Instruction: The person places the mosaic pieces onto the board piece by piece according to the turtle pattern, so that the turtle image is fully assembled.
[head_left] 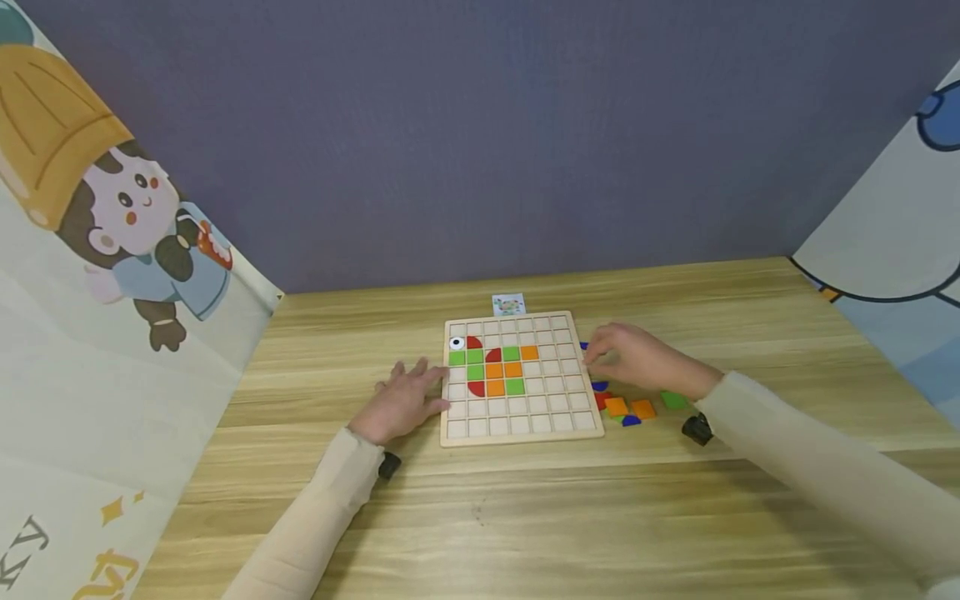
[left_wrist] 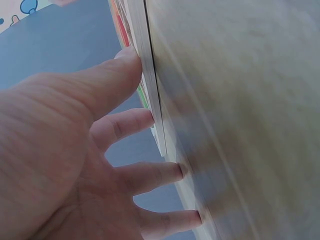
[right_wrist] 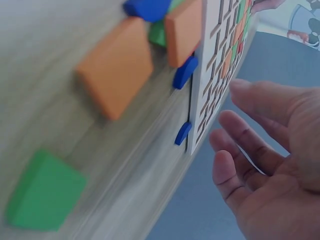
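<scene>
A square wooden grid board [head_left: 555, 408] lies on the table, with green, orange and red tiles and a round eye tile [head_left: 457, 342] set in its upper left cells. My left hand [head_left: 401, 402] is spread at the board's left edge; in the left wrist view its thumb and index fingertip touch the board's side. Over the right edge hovers my right hand [head_left: 630, 358]. Its fingers bend loosely in the right wrist view, thumb apart from them, and nothing shows between them. Near it lie small blue pieces [right_wrist: 183, 133] beside the board.
Loose tiles are scattered right of the board: an orange square [head_left: 643, 409], a green one [head_left: 674, 400] and a blue piece [head_left: 632, 421] among them. A small picture card [head_left: 509, 304] lies behind the board. A dark panel [head_left: 525, 150] rises along the table's back edge.
</scene>
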